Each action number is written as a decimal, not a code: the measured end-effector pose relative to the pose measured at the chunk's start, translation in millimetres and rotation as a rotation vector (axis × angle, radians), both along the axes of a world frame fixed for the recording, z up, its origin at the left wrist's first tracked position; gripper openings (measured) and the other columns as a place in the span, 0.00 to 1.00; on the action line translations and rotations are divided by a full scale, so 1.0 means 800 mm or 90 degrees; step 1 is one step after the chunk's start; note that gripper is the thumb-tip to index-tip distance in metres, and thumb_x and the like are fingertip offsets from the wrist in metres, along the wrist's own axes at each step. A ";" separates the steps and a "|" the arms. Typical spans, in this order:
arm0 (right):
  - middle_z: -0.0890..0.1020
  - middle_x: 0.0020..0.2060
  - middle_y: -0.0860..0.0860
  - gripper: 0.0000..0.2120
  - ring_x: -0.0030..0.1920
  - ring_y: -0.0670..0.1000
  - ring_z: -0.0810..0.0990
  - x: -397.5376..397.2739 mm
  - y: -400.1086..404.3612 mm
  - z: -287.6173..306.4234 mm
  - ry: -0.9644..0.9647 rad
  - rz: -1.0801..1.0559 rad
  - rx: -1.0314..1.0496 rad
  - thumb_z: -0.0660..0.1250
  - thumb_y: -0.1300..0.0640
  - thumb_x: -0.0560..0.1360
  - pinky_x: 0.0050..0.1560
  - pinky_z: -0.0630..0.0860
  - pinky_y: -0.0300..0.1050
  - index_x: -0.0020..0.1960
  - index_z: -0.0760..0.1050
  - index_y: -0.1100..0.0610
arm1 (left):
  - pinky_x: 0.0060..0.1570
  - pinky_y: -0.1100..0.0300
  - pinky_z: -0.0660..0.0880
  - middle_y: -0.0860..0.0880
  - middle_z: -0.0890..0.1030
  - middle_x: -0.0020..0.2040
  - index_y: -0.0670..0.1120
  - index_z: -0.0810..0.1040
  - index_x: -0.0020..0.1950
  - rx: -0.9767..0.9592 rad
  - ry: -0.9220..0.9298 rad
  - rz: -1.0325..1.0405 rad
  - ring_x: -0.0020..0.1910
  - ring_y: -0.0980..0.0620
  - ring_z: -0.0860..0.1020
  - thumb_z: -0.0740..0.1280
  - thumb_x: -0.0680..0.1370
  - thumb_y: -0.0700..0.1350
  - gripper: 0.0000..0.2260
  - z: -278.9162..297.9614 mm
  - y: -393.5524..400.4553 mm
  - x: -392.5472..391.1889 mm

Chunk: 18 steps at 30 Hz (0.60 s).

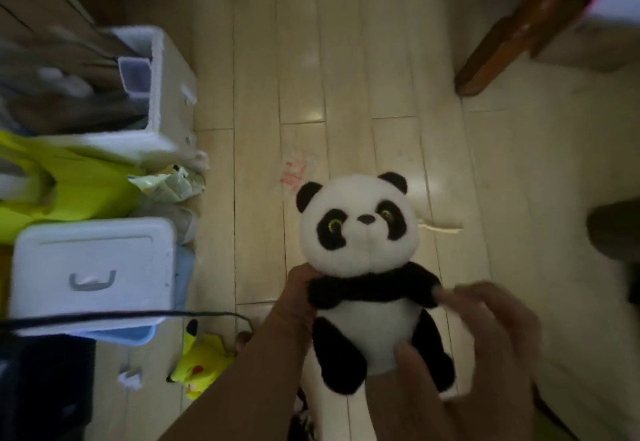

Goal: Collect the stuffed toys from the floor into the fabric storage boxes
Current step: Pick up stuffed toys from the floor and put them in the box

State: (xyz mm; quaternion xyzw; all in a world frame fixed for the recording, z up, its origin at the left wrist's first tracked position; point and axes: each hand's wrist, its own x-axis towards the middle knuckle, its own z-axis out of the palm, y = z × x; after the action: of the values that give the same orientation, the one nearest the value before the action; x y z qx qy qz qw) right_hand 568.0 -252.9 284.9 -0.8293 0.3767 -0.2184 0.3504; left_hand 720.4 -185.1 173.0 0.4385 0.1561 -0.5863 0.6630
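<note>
A black-and-white panda plush (363, 260) is held upright above the wooden floor (346, 59), facing me. My left hand (298, 288) grips it from behind at the neck and shoulder, with the fingers hidden by the toy. My right hand (485, 336) is blurred at the toy's right side, fingers spread near its arm and the thumb touching its belly. A yellow stuffed toy (201, 361) lies on the floor at the lower left, partly hidden behind my left forearm.
A white lidded box with a handle (93, 267) and a taller open white box (166, 69) stand along the left, with a yellow-green bag (69, 191) between them. A black cable (121, 316) crosses in front. A wooden furniture leg (502, 42) stands at the upper right.
</note>
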 end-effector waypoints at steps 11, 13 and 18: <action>0.64 0.61 0.36 0.46 0.55 0.18 0.61 -0.279 0.092 0.015 -0.019 -0.424 0.296 0.77 0.51 0.65 0.47 0.66 0.19 0.66 0.49 0.27 | 0.59 0.46 0.77 0.40 0.82 0.58 0.45 0.82 0.59 0.043 -0.132 -0.524 0.55 0.43 0.82 0.69 0.74 0.42 0.13 0.090 0.013 -0.273; 0.63 0.60 0.37 0.45 0.52 0.21 0.64 -0.351 0.094 -0.001 -0.002 -0.491 0.298 0.76 0.53 0.67 0.46 0.66 0.18 0.65 0.48 0.27 | 0.63 0.43 0.73 0.43 0.81 0.61 0.49 0.76 0.66 -0.008 -0.109 -0.627 0.61 0.42 0.79 0.71 0.72 0.45 0.23 0.078 0.007 -0.347; 0.62 0.70 0.45 0.43 0.64 0.47 0.70 -0.508 0.129 -0.047 0.101 -0.636 0.260 0.71 0.49 0.70 0.52 0.76 0.44 0.72 0.46 0.33 | 0.63 0.42 0.74 0.46 0.81 0.61 0.51 0.74 0.68 -0.015 -0.221 -0.778 0.61 0.45 0.79 0.80 0.63 0.55 0.35 0.033 0.010 -0.542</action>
State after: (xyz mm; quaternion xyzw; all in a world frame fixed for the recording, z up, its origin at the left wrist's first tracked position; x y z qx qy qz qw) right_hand 161.7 -149.5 247.3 -0.4783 0.7849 -0.2176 0.3283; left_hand 287.1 -176.9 199.2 0.5301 -0.2388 -0.7808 0.2287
